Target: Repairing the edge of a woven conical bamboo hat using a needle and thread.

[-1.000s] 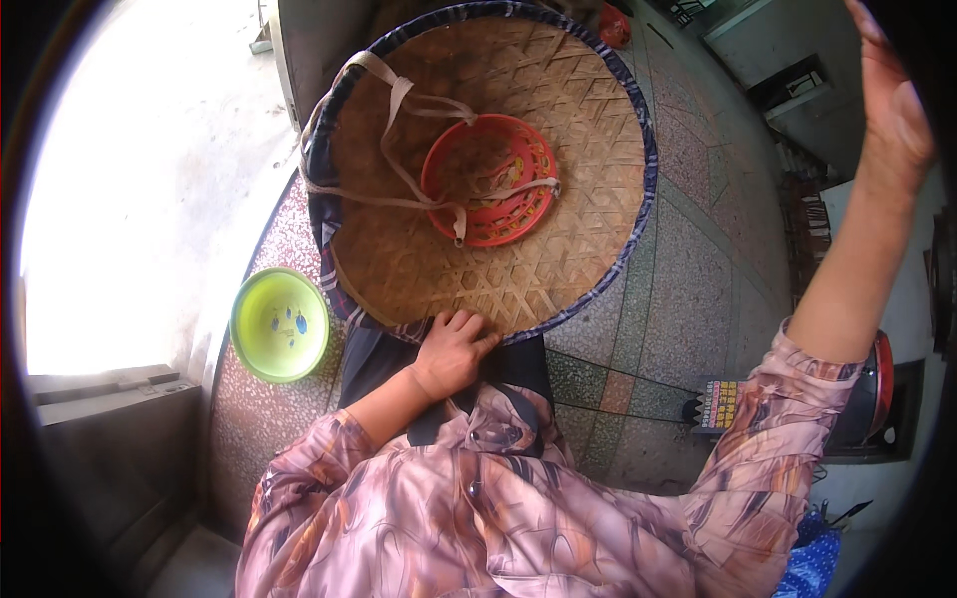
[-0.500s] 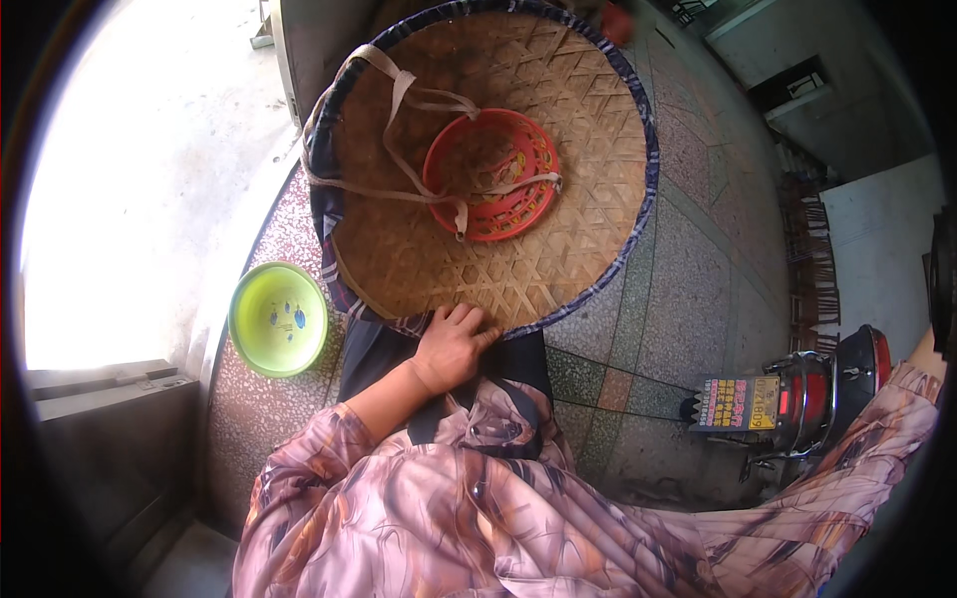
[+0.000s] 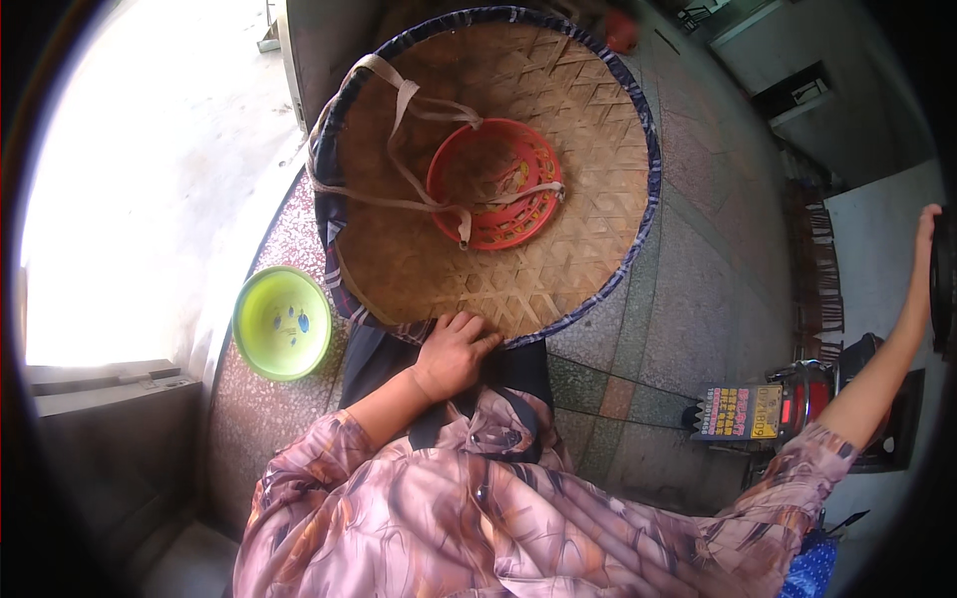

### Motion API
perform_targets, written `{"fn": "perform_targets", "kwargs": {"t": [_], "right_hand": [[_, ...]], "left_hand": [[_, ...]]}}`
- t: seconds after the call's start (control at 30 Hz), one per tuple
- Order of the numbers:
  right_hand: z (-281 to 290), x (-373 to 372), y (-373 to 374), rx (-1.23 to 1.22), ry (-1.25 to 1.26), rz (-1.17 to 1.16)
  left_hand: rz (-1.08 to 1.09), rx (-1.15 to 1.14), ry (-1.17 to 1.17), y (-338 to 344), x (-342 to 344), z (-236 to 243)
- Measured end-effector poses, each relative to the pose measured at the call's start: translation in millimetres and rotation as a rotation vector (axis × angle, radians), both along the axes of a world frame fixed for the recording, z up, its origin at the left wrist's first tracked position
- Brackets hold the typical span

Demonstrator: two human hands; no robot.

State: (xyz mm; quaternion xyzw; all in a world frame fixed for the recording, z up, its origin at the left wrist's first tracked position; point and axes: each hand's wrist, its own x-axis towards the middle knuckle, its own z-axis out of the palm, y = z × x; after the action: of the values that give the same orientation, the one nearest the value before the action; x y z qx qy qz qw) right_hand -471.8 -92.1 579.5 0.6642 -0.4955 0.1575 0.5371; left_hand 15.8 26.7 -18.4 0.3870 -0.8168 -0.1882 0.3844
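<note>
A large round woven bamboo basket with a dark plaid cloth rim rests at my knees. My left hand is closed over its near rim, fingers on the inner side. Inside the basket sits a small red plastic basket with openwork sides. Pale cloth straps run from the left rim across the bamboo and over the red basket. My right arm stretches far out to the right. My right hand shows only partly at the picture's edge beside a dark shape, its fingers hard to make out.
Left of my legs, a light green basin stands on the speckled floor. A motorbike with a yellow plate is parked at the right. Dark wooden chairs line the right side. A red object lies beyond the basket.
My right arm has swung upward at the right edge, bringing the forearm and part of the hand into view. My left hand stays on the rim; the view has shifted slightly.
</note>
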Motion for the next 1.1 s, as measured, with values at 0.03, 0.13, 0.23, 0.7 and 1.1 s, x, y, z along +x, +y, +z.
{"fn": "perform_targets", "kwargs": {"t": [0.03, 0.13, 0.23, 0.7, 1.1], "right_hand": [[-41.8, -31.1, 18.6, 0.297, -0.488, -0.039], [-273.8, 137.2, 37.8, 0.821, -1.082, 0.332], [-413.4, 207.5, 84.3, 1.305, -1.453, 0.389], [-526.7, 291.6, 84.7, 1.281, -0.930, 0.995], [-539.6, 289.3, 90.2, 1.178, -0.741, 0.847]], "left_hand": [[-0.028, -0.004, -0.003, -4.3, -5.4, 2.8], [0.078, 0.038, 0.016, 4.8, 4.9, 3.4], [0.072, 0.149, 0.044, -0.7, 3.2, 14.4], [0.058, 0.315, 0.161, -7.8, 5.2, 20.7], [0.191, -0.016, 0.092, -16.5, 60.9, 80.7]]}}
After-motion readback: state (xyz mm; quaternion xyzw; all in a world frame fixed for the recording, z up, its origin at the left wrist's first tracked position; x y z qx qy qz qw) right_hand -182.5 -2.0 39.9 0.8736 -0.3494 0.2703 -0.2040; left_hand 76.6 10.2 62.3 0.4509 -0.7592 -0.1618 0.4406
